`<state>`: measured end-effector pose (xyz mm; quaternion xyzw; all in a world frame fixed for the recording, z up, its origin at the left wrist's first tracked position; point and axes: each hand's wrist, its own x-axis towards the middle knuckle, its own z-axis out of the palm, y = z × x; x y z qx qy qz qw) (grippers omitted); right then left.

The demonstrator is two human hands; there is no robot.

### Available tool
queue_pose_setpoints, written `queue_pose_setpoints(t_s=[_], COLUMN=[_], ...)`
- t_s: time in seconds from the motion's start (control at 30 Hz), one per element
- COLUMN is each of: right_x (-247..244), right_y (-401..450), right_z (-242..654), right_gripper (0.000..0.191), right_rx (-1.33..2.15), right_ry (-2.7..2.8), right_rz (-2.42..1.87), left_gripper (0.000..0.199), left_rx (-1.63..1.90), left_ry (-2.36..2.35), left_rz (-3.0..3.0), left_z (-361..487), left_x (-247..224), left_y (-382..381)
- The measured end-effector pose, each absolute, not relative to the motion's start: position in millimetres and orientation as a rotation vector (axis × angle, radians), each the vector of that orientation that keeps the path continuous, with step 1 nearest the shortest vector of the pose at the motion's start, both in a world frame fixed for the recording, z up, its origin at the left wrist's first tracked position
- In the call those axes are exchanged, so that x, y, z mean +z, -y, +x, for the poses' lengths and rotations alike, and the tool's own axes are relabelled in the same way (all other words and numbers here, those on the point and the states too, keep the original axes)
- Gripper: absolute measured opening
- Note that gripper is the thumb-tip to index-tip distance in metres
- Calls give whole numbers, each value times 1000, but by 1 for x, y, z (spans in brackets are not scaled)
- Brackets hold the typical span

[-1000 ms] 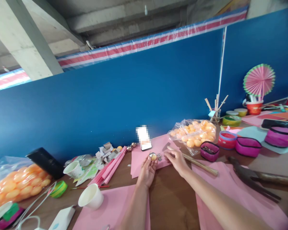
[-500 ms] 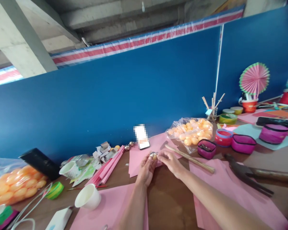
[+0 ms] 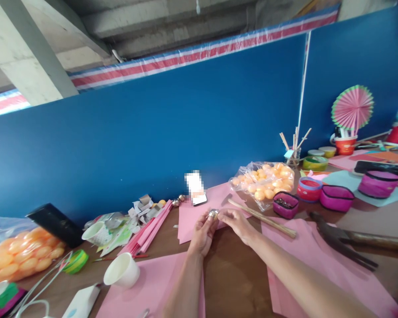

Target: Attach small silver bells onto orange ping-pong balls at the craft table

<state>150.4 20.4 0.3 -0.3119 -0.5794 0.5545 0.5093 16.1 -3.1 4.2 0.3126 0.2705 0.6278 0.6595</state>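
Note:
My left hand (image 3: pixel 203 233) is closed, with a small shiny metal ball (image 3: pixel 213 213) held between thumb and fingers above the brown table. The ball has a silvery top and a golden tint. At its right side is my right hand (image 3: pixel 236 223), fingertips pinched together against or very close to the ball. Whether those fingers grip the ball or some tiny piece is too small to tell. Beyond the hands lies a pink paper sheet (image 3: pixel 189 225). A wooden-handled hammer (image 3: pixel 263 217) rests just past my right hand.
Shiny balls (image 3: pixel 176 202) lie near a phone (image 3: pixel 199 198). Bags of orange balls (image 3: pixel 268 181) stand at right and far left. A white cup (image 3: pixel 122 270) sits front left. At right are a claw hammer (image 3: pixel 338 236) and a purple container (image 3: pixel 285 206) of small dark pieces.
The ball has turned a little in my left hand and shows more of its silvery side. Both hands stay almost in the same place.

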Motion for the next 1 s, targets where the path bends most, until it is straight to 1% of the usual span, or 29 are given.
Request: queue_pose_setpoints(t_s=[0.33, 1.0], right_x=[3, 3], right_y=[-19, -20], right_z=[150, 153], right_gripper=[34, 25], right_rx=[1351, 1364], right_ry=[1391, 1427], right_rz=[-760, -779], left_gripper=[35, 38], left_rx=[1418, 1412], left_ry=[-619, -625], left_rz=[725, 783], left_z=[16, 14], left_x=[2, 0], left_y=[2, 1])
